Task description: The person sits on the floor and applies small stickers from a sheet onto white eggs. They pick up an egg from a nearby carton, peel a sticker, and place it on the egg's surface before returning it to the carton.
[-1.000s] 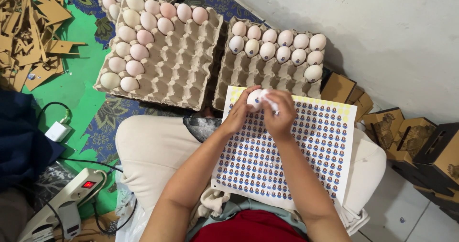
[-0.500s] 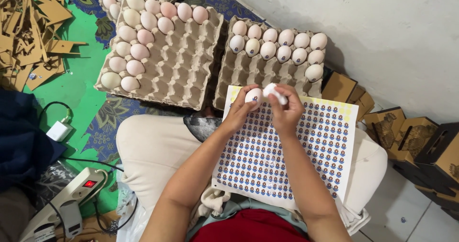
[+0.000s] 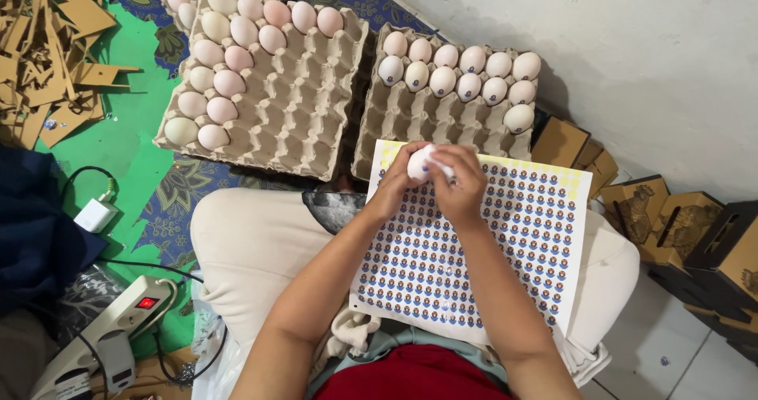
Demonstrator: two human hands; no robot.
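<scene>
Both of my hands meet over my lap around one white egg (image 3: 419, 163). My left hand (image 3: 395, 183) cups the egg from the left and my right hand (image 3: 460, 183) presses on it from the right, fingers over its top. Under them a white sheet of small blue round stickers (image 3: 505, 250) lies across my thighs. Past the sheet stands a grey pulp egg tray (image 3: 410, 120) with two rows of white eggs at its far edge. Left of it a second pulp tray (image 3: 292, 123) carries white and pinkish eggs along its left and far sides.
Cardboard cut-outs (image 3: 47, 45) are piled at the far left on a green patterned mat (image 3: 130, 139). A white power strip (image 3: 118, 321) and a charger (image 3: 95, 214) lie at the left. Small brown and black boxes (image 3: 679, 226) stand at the right along a white wall.
The hands with the egg first rose slightly toward the right tray and spread apart, then closed together again around the egg, lower over the sticker sheet.
</scene>
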